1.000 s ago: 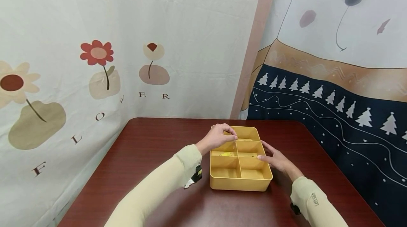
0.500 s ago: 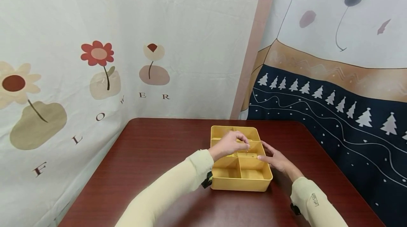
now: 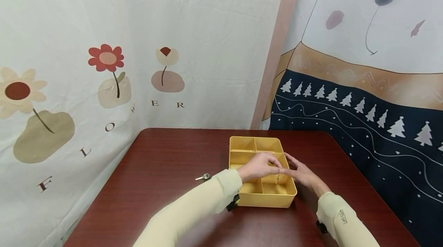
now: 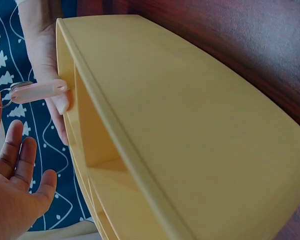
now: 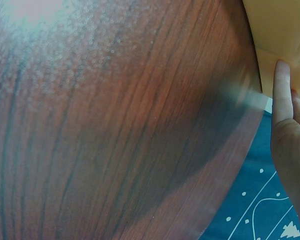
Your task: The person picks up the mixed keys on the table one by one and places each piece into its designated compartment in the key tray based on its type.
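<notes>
A yellow divided box [image 3: 257, 201] stands on the dark red table. My left hand [image 3: 259, 167] is over its right-hand compartments, pinching a metal key ring [image 4: 7, 98] between thumb and finger. From that ring a pale pink key tag [image 4: 39, 92] sticks out towards the box; its other fingers [image 4: 24, 160] are spread loose. In the head view the tag is only a small hanging shape. My right hand [image 3: 302, 176] grips the box's right wall, thumb over the rim and fingers along the outside. My left hand and sleeve hide part of the middle compartments.
A silver key [image 3: 203, 177] lies on the table left of the box, partly behind my left sleeve [image 3: 194, 204]. Printed cloths [image 3: 207, 47] hang behind and to the right of the table [image 3: 180, 154].
My left hand has moved right and nearer, from the box's middle-left to its front-right compartments. The key on the table has come into view. My right hand stays in place.
</notes>
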`<action>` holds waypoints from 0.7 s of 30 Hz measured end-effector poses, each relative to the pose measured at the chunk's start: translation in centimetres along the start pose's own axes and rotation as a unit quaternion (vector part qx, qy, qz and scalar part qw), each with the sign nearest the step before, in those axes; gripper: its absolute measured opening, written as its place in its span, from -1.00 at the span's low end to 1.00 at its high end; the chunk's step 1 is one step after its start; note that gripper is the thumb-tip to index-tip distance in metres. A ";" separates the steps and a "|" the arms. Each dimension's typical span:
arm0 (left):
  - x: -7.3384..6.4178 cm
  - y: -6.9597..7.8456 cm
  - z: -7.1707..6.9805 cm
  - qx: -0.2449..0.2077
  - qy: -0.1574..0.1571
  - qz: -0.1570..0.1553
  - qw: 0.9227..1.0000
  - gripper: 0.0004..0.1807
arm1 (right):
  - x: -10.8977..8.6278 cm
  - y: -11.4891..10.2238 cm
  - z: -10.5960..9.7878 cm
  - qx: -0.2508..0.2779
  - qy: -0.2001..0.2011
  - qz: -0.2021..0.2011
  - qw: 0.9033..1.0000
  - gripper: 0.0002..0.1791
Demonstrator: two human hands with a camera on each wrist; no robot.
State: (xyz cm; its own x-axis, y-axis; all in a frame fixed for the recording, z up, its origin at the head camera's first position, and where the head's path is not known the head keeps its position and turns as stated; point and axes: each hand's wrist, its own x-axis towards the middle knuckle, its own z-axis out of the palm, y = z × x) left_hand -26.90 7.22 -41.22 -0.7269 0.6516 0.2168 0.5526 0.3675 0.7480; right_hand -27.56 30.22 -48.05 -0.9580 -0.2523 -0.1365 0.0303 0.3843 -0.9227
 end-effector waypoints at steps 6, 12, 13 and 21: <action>-0.1 0.1 -0.1 -0.014 -0.004 -0.012 1.000 -0.92 | 0.0 -0.1 -0.1 0.001 -0.006 -0.005 1.000 -0.03; -0.1 0.1 -0.8 -0.020 0.002 -0.026 0.999 -0.91 | 0.0 -0.1 -0.1 0.014 -0.006 -0.002 1.000 -0.03; -0.1 0.1 -1.0 -0.022 0.000 -0.028 0.999 -0.91 | 0.0 -0.1 -0.1 0.014 -0.008 -0.004 1.000 -0.03; -0.2 -0.5 -2.2 -0.042 0.014 -0.039 0.998 -0.89 | 0.1 -0.1 -0.1 0.015 0.004 0.012 1.000 -0.11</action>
State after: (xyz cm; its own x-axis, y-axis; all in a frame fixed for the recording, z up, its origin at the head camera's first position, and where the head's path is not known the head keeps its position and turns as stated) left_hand -27.92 5.44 -40.23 -0.7783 0.6041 0.1713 0.4578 0.3592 0.8133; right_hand -27.71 30.19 -47.92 -0.9589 -0.2364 -0.1570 0.0627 0.3631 -0.9296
